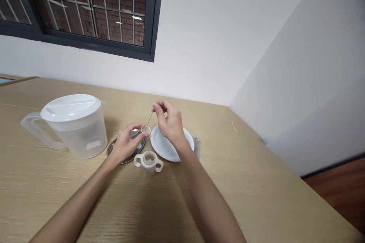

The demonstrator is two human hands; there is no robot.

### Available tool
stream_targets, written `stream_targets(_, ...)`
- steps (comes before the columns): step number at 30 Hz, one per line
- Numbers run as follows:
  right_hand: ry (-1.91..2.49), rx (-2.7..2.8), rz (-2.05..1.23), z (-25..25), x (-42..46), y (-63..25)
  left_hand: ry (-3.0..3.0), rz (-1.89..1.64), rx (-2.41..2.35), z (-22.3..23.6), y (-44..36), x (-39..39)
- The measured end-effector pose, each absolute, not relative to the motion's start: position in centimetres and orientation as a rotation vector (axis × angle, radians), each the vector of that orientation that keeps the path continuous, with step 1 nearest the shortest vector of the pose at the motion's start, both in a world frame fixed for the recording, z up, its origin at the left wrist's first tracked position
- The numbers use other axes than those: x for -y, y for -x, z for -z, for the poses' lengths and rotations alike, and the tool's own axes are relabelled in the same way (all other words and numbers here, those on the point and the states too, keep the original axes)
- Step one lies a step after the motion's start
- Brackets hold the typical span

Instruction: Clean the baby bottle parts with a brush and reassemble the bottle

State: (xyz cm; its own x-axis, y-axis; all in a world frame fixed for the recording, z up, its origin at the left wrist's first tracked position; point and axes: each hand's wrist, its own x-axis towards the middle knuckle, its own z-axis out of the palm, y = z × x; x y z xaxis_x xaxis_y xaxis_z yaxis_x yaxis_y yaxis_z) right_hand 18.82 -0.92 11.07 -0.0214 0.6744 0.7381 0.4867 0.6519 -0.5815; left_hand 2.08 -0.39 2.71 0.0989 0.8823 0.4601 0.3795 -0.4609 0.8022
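Observation:
Between its thumb and fingers, my left hand (127, 142) holds a small round whitish cup (146, 130) by the rim. My right hand (169, 120) pinches the top of a thin dark rod (149, 119). The rod slants down, its lower end at the small cup; whether it touches the inside I cannot tell. Under my left hand lies a round metal tray (128, 159) with a few small pale things on it, partly covered. A white plate (169, 153) sits below my right hand. Nearer to me stands a small whitish two-handled cup (148, 161).
A translucent lidded pitcher (76, 127) stands at the left, its handle pointing left. A thin pale strip (234, 126) lies on the wooden table (242, 182) at the right. White walls and a barred window (94, 7) rise behind.

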Motion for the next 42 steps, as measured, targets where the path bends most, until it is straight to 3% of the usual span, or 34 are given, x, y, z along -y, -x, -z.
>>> stream_targets(27, 1.062, 1.877, -0.143, -8.8, 0.1, -17.3, -1.677, -1.585, -1.075, -2.5, -1.5, -0.7)
stream_targets(42, 1.104, 1.766, -0.097, -9.9, 0.6, -18.0, -1.646, -1.429, -0.883, -2.0, -0.7, -1.3)
